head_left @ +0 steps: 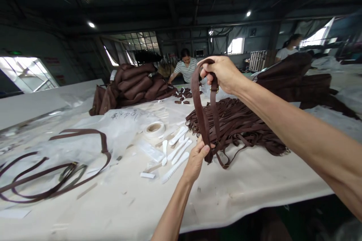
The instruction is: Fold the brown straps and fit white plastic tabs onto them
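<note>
A dark brown strap (198,109) with a small brass-coloured buckle hangs in a loop between my two hands. My right hand (219,69) is raised above the table and closed round the top of the loop. Lower down, my left hand (197,158) pinches the strap's bottom part between thumb and fingers. A thin end with metal fittings dangles by the table's front. Just behind the loop lies a large pile of similar brown straps (243,128). White plastic zip-tie-like strips (179,150) lie left of my left hand.
A roll of white tape (154,129) sits on the pale table cover (127,203). Loose brown straps (53,180) lie at the left. Brown bags (135,84) are heaped at the back, with more brown pieces (299,83) at right. A co-worker (185,67) stands across the table.
</note>
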Demonstrator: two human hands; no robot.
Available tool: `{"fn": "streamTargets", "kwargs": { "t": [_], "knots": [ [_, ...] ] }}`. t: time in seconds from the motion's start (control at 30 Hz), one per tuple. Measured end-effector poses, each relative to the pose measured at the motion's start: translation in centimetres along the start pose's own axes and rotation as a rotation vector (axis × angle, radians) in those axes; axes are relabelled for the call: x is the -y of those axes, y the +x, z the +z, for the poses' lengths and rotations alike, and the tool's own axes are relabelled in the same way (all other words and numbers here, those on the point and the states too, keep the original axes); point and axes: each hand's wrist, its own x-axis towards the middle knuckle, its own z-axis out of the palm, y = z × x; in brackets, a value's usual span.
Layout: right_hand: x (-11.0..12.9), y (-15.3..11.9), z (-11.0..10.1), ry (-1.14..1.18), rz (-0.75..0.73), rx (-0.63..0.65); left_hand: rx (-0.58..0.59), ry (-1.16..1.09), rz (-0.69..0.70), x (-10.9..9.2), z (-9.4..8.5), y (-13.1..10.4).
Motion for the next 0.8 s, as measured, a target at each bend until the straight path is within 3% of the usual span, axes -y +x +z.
{"fn": "streamTargets", "kwargs": {
  "t": [0.1, 0.2, 0.3, 0.4, 0.47, 0.53, 0.57, 0.63, 0.73, 0.8],
  "knots": [
    [0.0, 0.4, 0.1, 0.058, 0.017, 0.003, 0.089, -0.053, -0.02, 0.2, 1.1, 1.6],
    [0.1, 0.7, -1.9, 0.115, 0.003, 0.026, 0.114, 0.014, -0.01, 0.5, 1.2, 1.7],
    [0.1, -0.9, -6.9, 0.065, -0.042, 0.154, 0.138, 0.198, -0.027, 0.0, -0.8, 0.8],
    [-1.5, -5.0, -13.1, -0.225, 0.046, 0.356, 0.203, 0.332, -0.089, -1.0, -4.2, -0.4],
    [-4.2, -8.6, -16.7, -0.494, 0.152, 0.439, 0.256, 0.428, -0.122, -1.0, -6.1, -1.3],
    [-8.0, -12.5, -19.3, -0.783, 0.215, 0.656, 0.311, 0.521, -0.139, -0.2, -7.1, -2.3],
    [-10.1, -14.4, -20.2, -0.901, 0.208, 0.78, 0.342, 0.564, -0.139, 0.4, -7.2, -2.8],
    [-14.2, -18.0, -21.4, -1.04, 0.125, 0.896, 0.412, 0.641, -0.119, 1.8, -6.7, -3.7],
    [-18.8, -21.8, -22.6, -1.092, 0.057, 0.887, 0.505, 0.742, -0.064, 3.2, -5.7, -4.6],
    [-20.5, -23.2, -23.3, -1.094, 0.042, 0.83, 0.544, 0.802, -0.029, 3.6, -5.4, -4.8]
  ]
}}
